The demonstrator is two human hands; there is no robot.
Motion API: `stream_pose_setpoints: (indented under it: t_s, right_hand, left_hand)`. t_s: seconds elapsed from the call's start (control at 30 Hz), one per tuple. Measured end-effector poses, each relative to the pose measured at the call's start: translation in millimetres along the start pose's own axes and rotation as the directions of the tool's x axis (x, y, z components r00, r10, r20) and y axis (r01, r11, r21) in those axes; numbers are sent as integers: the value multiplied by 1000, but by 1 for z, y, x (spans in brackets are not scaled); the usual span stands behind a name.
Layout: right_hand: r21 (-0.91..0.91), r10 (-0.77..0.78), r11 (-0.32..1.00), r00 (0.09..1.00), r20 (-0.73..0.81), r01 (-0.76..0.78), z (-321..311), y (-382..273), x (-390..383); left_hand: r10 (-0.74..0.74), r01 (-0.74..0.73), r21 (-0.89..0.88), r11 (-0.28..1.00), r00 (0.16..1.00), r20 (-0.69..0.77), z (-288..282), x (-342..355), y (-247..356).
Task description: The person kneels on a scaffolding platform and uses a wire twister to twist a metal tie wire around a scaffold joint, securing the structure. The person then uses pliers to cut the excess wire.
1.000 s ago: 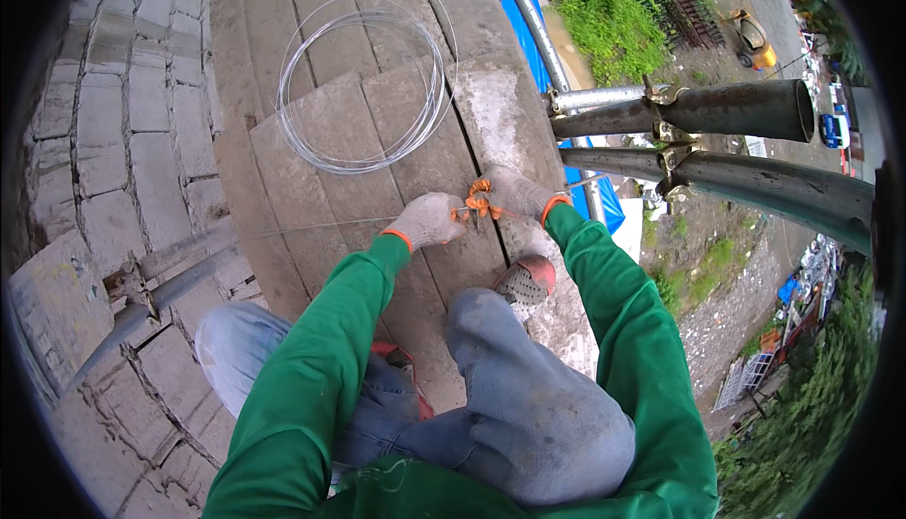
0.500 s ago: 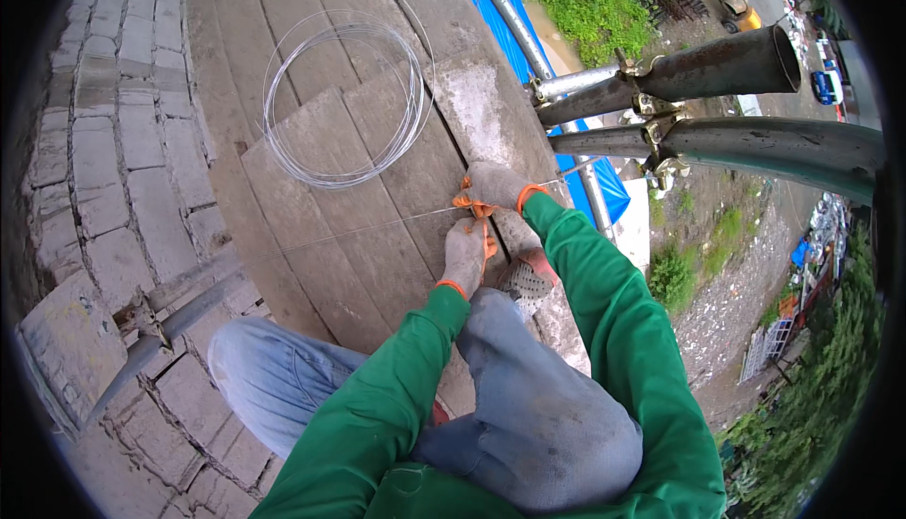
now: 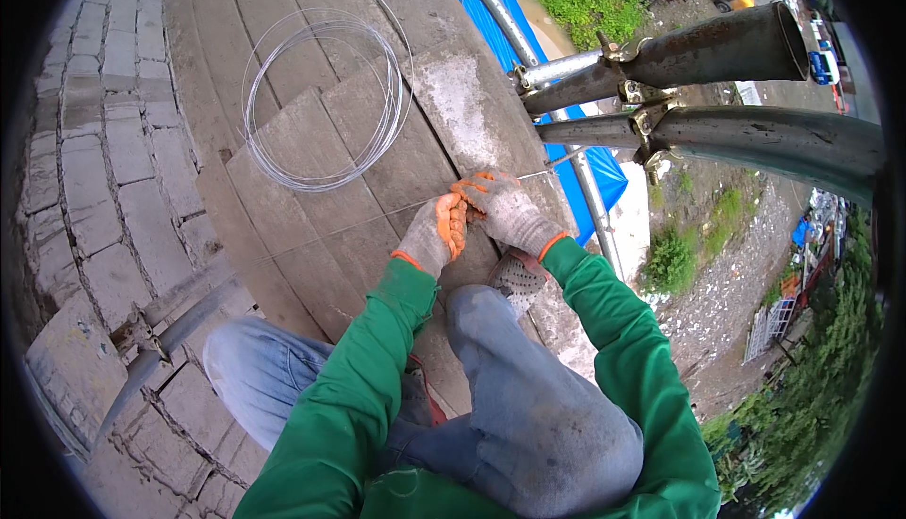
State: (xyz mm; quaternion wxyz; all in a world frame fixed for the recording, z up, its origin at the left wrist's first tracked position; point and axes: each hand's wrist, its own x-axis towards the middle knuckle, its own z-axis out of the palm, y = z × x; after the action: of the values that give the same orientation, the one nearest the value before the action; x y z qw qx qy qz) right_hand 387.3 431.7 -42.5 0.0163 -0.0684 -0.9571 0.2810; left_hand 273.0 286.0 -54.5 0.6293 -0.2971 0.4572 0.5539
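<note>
Both my hands wear grey work gloves with orange palms and meet over the wooden planks [image 3: 283, 283]. My left hand [image 3: 436, 231] has its fingers curled closed, with the orange side showing. My right hand [image 3: 505, 209] is bent over against it, fingers closed as well. A thin wire [image 3: 363, 223] stretches across the planks from the left into my grip and shows again right of my right hand. The fingers hide how each hand holds it. Beyond my hands, a loose coil of silvery wire [image 3: 326, 185] lies flat on the boards.
Rusty scaffold tubes [image 3: 717, 52] joined by clamps [image 3: 651, 132] jut out at right, beside a blue tarp [image 3: 604, 181]. Past the planks' right edge the ground drops well below. A block wall [image 3: 132, 198] runs along the left. My shoe [image 3: 519, 276] rests near my hands.
My left hand has turned, bringing its orange fingers into sight, and moved slightly left. My right hand has shifted a little right and down. The hands stay together at the wire.
</note>
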Motion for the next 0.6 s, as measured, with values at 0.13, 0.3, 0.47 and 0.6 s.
stream_pose_setpoints:
  t_s: [0.13, 0.3, 0.47, 0.6]
  right_hand:
    - [156, 178, 968, 976, 129, -197, 5, -9, 44]
    - [21, 493, 848, 802, 338, -530, -10, 1, 66]
    - [92, 496, 840, 826, 268, -534, 0, -1, 59]
    - [47, 333, 934, 912, 242, -354, 6, -11, 35]
  left_hand:
    - [-252, 331, -337, 882, 933, 257, -25, 34, 54]
    - [-421, 374, -718, 587, 898, 123, 44, 23, 93]
    - [-316, 268, -560, 784, 949, 12, 41, 18, 74]
    - [-179, 182, -29, 983, 981, 75, -3, -6, 37]
